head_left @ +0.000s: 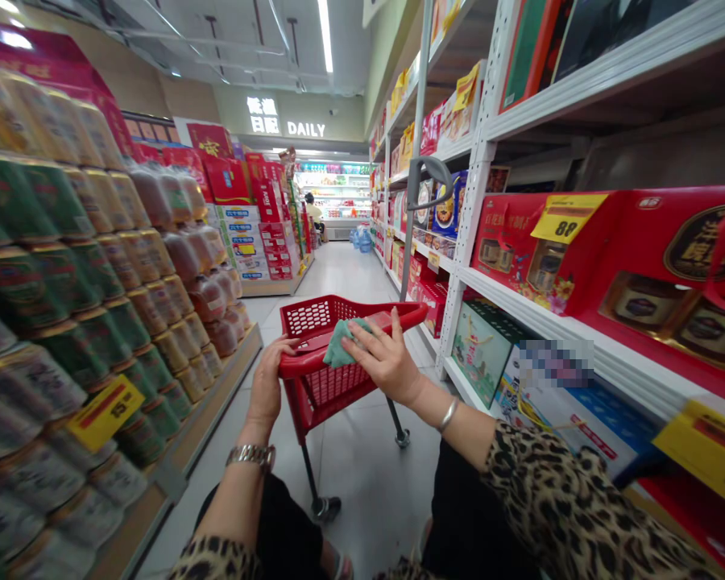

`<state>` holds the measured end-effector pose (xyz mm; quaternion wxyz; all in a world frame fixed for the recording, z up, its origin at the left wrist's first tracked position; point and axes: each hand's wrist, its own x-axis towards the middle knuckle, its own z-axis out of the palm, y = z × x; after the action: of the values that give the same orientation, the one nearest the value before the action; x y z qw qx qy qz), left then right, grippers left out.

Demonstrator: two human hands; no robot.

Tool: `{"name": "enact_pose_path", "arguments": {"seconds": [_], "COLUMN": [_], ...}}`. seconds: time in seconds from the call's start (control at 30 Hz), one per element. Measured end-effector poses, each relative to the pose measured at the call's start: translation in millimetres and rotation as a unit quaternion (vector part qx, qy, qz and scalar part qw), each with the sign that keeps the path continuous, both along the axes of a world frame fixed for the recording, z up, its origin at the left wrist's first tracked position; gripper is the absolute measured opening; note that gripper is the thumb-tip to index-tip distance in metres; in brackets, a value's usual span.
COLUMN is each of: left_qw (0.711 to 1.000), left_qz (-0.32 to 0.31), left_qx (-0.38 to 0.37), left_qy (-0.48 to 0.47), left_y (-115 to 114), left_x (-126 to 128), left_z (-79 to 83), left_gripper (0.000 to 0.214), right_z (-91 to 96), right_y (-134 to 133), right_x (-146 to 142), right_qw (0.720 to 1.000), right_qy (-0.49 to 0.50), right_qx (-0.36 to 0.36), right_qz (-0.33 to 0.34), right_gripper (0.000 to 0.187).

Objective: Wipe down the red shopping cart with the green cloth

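Observation:
A small red plastic shopping cart stands on the floor straight in front of me, its handle side toward me. My left hand grips the left end of its handle, fingers curled over the rim. Under the fingers of my right hand is a light green cloth, pressed onto the handle bar near its middle. Part of the cloth is hidden by those fingers. The cart's dark legs end in casters, two of which show below the basket.
Stacked canned drinks line the left on a low platform. White shelving with red gift boxes runs along the right, close to my right arm. A grey pole with a hooked handle rises behind the cart. Far down the aisle a person is by a lit cooler.

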<state>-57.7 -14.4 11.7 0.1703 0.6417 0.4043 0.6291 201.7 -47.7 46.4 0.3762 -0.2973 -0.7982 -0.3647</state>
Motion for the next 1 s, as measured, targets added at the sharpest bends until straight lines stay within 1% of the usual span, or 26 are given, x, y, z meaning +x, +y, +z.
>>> {"name": "enact_pose_path", "arguments": {"seconds": [0.07,0.17,0.3,0.37,0.43,0.5,0.57,0.67,0.73,0.9,1.0], "left_qw": [1.0,1.0,1.0,1.0,1.0,0.999,0.999,0.998,0.997,0.997,0.996], "left_qz": [0.002,0.005,0.011,0.016,0.02,0.023,0.026,0.037,0.043,0.037,0.032], "left_qx": [-0.005,-0.003,0.007,0.011,0.018,0.029,0.04,0.056,0.062,0.052,0.032], "left_qy": [0.01,0.029,0.023,0.018,0.016,0.017,0.022,0.018,0.017,0.053,0.075], "left_y": [-1,-2,-1,0,0,0,0,0,0,-2,-4], "left_x": [1,1,0,1,1,1,0,-1,-3,-14,-25], "left_z": [1.4,3.2,2.3,1.3,0.7,0.8,1.2,1.2,0.4,-0.7,0.6], "left_gripper": [0.038,0.036,0.039,0.039,0.037,0.034,0.031,0.03,0.028,0.017,0.014], "right_z": [-1.5,-3.8,-4.6,-4.7,-5.4,-6.3,-6.9,-6.6,-5.8,-7.1,-9.8], "right_y": [5,17,33,37,38,35,29,17,8,-9,-14], "right_x": [13,40,77,87,87,80,66,39,18,-37,-61], "right_qw": [1.0,0.998,0.991,0.987,0.986,0.987,0.989,0.994,0.996,0.999,0.998], "right_qy": [0.012,0.044,0.086,0.102,0.11,0.11,0.106,0.092,0.077,0.023,0.006], "right_qx": [0.002,0.006,-0.014,-0.025,-0.036,-0.041,-0.03,0.001,0.009,-0.026,-0.027], "right_qz": [-0.017,-0.046,-0.099,-0.118,-0.12,-0.114,-0.102,-0.067,-0.039,0.023,0.053], "right_gripper": [0.037,0.036,0.033,0.032,0.032,0.034,0.034,0.034,0.033,0.033,0.032]}}
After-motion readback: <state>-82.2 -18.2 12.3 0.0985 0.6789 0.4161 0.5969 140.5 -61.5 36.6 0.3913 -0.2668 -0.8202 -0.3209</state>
